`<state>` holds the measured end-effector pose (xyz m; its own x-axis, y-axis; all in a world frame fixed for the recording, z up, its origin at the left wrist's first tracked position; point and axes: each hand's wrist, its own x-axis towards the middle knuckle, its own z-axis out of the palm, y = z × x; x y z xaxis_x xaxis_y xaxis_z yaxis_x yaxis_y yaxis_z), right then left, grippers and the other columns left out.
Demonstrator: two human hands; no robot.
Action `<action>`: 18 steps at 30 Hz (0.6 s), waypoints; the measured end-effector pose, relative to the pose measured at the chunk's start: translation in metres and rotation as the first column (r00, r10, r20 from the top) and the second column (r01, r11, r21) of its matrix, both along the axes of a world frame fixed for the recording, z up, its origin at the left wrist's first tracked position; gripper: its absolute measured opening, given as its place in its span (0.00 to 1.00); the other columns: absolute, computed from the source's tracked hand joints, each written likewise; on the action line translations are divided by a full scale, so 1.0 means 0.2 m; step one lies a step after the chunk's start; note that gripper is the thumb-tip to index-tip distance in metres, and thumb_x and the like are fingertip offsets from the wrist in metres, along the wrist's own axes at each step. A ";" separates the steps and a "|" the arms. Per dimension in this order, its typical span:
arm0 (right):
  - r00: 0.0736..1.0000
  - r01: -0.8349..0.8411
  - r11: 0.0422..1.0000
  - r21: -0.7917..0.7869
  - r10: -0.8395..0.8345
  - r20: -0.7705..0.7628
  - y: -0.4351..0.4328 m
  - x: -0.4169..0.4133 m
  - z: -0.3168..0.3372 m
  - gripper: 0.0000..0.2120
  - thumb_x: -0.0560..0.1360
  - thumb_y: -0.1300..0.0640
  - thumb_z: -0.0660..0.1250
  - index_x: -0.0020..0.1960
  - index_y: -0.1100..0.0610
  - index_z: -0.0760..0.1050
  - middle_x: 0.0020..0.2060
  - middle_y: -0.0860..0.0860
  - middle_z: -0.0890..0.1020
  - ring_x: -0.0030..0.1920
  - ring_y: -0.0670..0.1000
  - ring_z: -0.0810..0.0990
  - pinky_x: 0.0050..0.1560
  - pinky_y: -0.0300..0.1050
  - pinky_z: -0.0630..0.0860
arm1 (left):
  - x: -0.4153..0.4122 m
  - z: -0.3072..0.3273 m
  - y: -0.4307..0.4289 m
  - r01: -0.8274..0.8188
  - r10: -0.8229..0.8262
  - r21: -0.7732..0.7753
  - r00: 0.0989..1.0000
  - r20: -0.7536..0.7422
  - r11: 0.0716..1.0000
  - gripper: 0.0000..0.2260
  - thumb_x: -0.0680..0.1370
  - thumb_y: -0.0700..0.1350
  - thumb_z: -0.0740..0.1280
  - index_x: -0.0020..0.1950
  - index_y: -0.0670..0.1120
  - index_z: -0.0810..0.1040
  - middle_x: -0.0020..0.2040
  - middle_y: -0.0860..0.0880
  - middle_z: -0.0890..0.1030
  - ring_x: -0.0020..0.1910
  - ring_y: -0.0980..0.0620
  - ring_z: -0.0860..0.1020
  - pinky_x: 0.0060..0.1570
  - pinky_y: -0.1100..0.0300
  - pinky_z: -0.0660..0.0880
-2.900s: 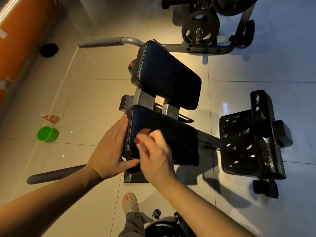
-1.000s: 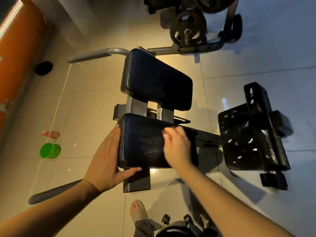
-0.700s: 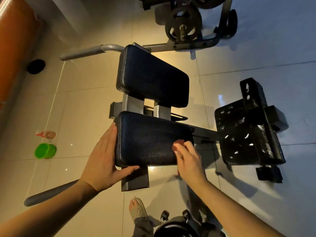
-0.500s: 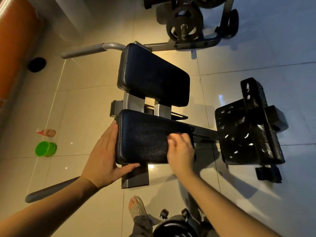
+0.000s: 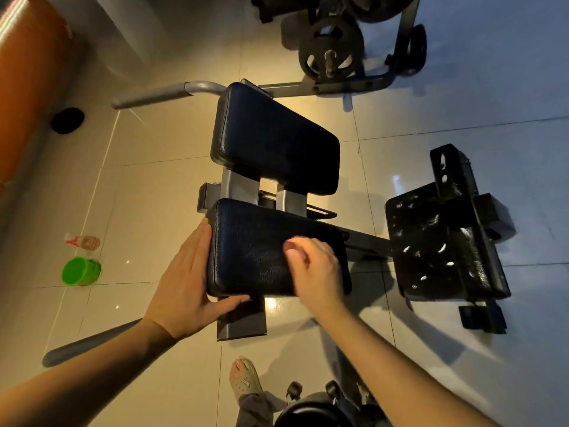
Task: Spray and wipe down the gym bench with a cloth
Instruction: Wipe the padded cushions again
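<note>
Tiled floor (image 5: 147,195) below; left hand (image 5: 184,285) flat against bench pad (image 5: 249,238) end; right hand (image 5: 317,272) curled atop it, blurred, grip unclear.

Near pad (image 5: 246,248) showing black grained vinyl, faint sheen — floor tiles (image 5: 154,211) gleaming glossy; footplate (image 5: 431,241) at 3 o'clock wearing rough, chipped black paint.

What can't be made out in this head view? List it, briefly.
Head view: cloth hidden under the motion-blurred right hand on the near black padded cushion.
Small clear bottle lying on the floor: too small and blurred to read.
Dark weight plate: cut off by the top edge.
</note>
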<state>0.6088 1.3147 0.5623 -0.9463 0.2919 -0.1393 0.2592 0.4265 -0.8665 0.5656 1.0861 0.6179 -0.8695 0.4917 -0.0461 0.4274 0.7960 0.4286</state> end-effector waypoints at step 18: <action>0.984 0.114 0.993 -0.009 -0.114 -0.140 -0.24 0.02 0.10 0.08 0.80 0.50 0.67 0.59 0.47 0.74 0.53 0.45 0.76 0.57 0.48 0.72 0.54 0.47 0.74 | 0.00 -0.01 -0.02 0.004 -0.006 -0.040 1.000 -0.029 0.999 0.55 0.70 0.76 0.66 0.85 0.48 0.46 0.84 0.47 0.55 0.81 0.51 0.56 0.78 0.49 0.59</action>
